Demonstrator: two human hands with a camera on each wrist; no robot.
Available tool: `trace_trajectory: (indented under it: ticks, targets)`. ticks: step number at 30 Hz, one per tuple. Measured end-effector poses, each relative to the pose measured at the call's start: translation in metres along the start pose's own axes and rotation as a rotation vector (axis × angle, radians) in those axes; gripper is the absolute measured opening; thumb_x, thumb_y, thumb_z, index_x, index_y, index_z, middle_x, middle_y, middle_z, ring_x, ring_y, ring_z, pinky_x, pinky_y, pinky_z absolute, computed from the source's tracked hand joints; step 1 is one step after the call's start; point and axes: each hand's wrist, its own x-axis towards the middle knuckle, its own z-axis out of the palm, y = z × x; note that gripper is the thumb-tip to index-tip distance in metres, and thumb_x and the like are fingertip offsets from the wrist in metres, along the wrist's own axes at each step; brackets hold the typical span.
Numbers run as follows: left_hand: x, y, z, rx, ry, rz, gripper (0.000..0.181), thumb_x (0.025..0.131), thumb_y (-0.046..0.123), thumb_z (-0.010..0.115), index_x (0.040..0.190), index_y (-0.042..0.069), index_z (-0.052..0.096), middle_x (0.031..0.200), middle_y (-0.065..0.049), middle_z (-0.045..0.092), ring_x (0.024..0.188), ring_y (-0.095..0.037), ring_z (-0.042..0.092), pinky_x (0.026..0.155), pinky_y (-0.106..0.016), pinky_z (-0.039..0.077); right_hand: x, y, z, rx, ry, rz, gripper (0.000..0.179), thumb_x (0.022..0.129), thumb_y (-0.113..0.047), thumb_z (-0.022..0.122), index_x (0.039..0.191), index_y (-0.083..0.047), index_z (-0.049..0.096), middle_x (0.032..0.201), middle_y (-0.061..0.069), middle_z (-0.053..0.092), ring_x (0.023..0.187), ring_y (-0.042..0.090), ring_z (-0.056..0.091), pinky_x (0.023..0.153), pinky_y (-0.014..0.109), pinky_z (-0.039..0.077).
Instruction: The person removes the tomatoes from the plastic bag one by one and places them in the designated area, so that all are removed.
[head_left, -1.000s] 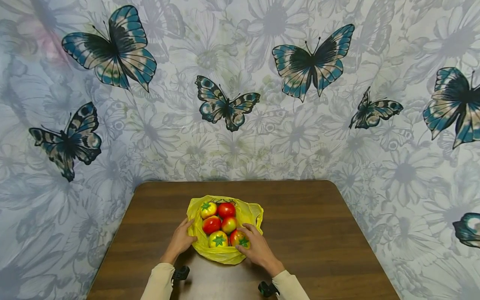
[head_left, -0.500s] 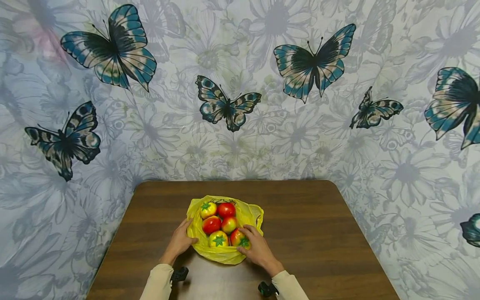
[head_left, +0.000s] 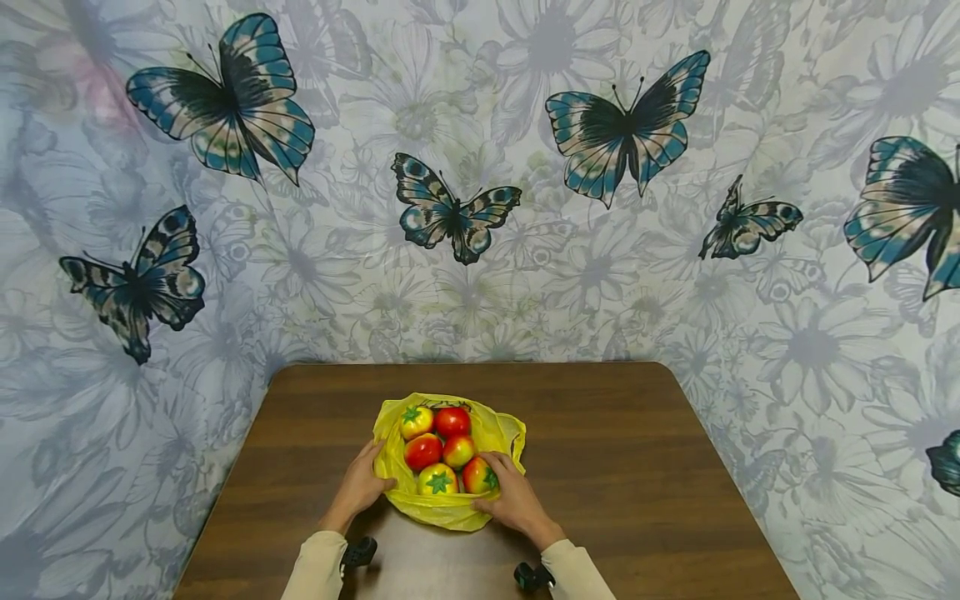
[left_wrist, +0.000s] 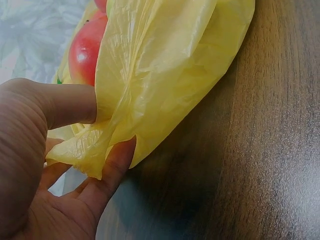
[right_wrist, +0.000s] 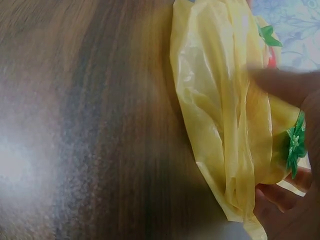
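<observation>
A yellow plastic bag (head_left: 450, 510) lies with its mouth wide on the table, holding several red and yellow tomatoes (head_left: 423, 451), some with green star-shaped leaf tops. At its left side, my left hand (head_left: 362, 483) grips the bag's edge; in the left wrist view the bunched plastic (left_wrist: 90, 150) passes between thumb and fingers. My right hand (head_left: 516, 493) is at the right rim, beside the front right tomato (head_left: 478, 475). In the right wrist view its thumb (right_wrist: 280, 85) is blurred and spread from the fingers (right_wrist: 280, 196), which rest by the bag and are partly hidden.
The brown wooden table (head_left: 615, 467) extends around the bag on all sides. Behind it rises a wall (head_left: 480, 317) with a flower and butterfly pattern. A dark wrist camera (head_left: 360, 552) sits on the left wrist and another (head_left: 532, 577) on the right.
The right thumb has come off the front right tomato and lies lower at the bag's front rim; that tomato shows more fully. The left hand and the bag stay nearly still.
</observation>
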Motion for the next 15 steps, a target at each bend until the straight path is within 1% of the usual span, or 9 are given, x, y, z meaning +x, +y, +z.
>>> trace_trajectory:
  ticks: [3, 5, 7, 15]
  targets:
    - [-0.0006, -0.0006, 0.0003, -0.001, 0.01, 0.013, 0.083, 0.068, 0.007, 0.078, 0.142, -0.009, 0.043, 0.153, -0.03, 0.034, 0.136, -0.052, 0.037, 0.111, -0.062, 0.031, 0.0003, 0.0008, 0.0014, 0.019, -0.001, 0.007, 0.07, 0.082, -0.044, 0.075, 0.142, -0.018, 0.048, 0.139, 0.009, 0.05, 0.121, 0.031, 0.057, 0.101, 0.054, 0.048]
    - [-0.0004, -0.0011, 0.0006, -0.006, 0.006, 0.007, 0.084, 0.069, 0.007, 0.078, 0.143, -0.009, 0.042, 0.154, -0.029, 0.033, 0.137, -0.051, 0.037, 0.112, -0.062, 0.031, 0.0007, 0.0009, 0.002, 0.022, 0.005, 0.011, 0.068, 0.084, -0.045, 0.072, 0.142, -0.018, 0.048, 0.138, 0.009, 0.051, 0.121, 0.031, 0.057, 0.101, 0.054, 0.048]
    - [0.0, -0.0015, 0.001, -0.009, 0.002, 0.004, 0.084, 0.069, 0.006, 0.078, 0.143, -0.009, 0.042, 0.154, -0.029, 0.033, 0.137, -0.051, 0.036, 0.112, -0.062, 0.031, 0.0009, 0.0009, 0.0025, 0.023, 0.016, 0.011, 0.066, 0.085, -0.044, 0.072, 0.141, -0.017, 0.049, 0.137, 0.01, 0.052, 0.121, 0.032, 0.058, 0.102, 0.054, 0.048]
    - [0.0009, -0.0034, 0.0014, -0.023, -0.016, -0.016, 0.084, 0.072, 0.006, 0.077, 0.146, -0.006, 0.039, 0.157, -0.026, 0.031, 0.141, -0.049, 0.033, 0.115, -0.06, 0.029, -0.0001, -0.0032, 0.0011, 0.024, 0.054, 0.01, 0.067, 0.081, -0.039, 0.077, 0.138, -0.017, 0.051, 0.133, 0.008, 0.054, 0.12, 0.03, 0.058, 0.102, 0.052, 0.048]
